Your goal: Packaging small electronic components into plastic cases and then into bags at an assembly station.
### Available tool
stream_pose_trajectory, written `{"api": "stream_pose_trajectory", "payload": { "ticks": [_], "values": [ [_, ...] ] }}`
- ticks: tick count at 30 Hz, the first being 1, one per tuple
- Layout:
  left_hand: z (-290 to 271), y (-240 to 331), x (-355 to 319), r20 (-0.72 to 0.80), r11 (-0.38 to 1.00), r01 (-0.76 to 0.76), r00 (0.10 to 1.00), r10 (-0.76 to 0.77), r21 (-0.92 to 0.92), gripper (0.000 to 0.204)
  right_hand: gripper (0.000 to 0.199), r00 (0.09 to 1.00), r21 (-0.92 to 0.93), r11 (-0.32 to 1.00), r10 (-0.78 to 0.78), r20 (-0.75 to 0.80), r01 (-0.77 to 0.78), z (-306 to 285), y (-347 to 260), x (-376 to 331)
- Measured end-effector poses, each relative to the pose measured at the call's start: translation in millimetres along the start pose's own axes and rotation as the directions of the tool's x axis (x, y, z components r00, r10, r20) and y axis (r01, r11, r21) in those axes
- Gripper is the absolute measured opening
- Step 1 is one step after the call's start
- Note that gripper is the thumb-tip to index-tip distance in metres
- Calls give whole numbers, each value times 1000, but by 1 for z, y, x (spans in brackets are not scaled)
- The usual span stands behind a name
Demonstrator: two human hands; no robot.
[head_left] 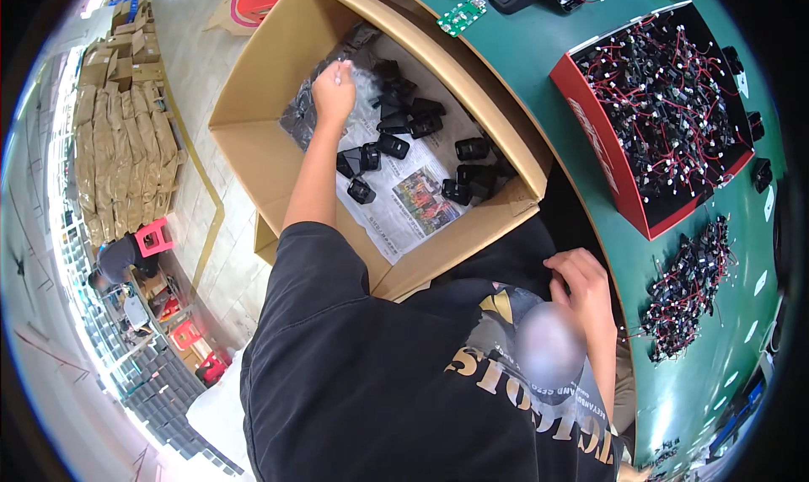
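My left hand (334, 90) reaches down into a large open cardboard box (253, 145) on the floor, its fingers pinched on the edge of a crumpled plastic bag (308, 115). Several small black plastic parts (396, 136) lie loose on a sheet of newspaper (396, 221) lining the box bottom, just to the right of that hand. My right hand (581, 284) rests with curled fingers against my black shirt at the edge of the green table (539, 52); nothing shows in it.
A red-sided tray (602, 157) full of black parts with red wires stands on the table, and a loose pile of the same parts (687, 288) lies nearer. A green circuit board (462, 16) lies at the back. Flattened cartons (126, 145) and a pink stool (154, 236) are on the floor.
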State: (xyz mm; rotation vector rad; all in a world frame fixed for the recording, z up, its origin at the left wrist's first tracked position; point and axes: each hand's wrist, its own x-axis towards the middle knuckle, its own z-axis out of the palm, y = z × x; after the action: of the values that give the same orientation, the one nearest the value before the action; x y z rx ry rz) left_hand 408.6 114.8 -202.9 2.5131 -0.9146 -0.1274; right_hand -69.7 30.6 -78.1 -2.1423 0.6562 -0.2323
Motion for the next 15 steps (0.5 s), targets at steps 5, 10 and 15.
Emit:
{"api": "stream_pose_trajectory", "payload": {
  "ticks": [5,10,15],
  "values": [
    [3,-24,-1,122,992,-116,987,108,56,18,26,1000,9,1000,12,-12,-12,-1,3,-5],
    [28,-4,22,262,866,-346,929,261,362,20,26,999,1,999,40,-10,-40,-1,3,-8],
    [47,-23,41,221,815,-466,884,412,345,20,25,999,9,999,38,-37,-38,0,4,-11]
  ]
}}
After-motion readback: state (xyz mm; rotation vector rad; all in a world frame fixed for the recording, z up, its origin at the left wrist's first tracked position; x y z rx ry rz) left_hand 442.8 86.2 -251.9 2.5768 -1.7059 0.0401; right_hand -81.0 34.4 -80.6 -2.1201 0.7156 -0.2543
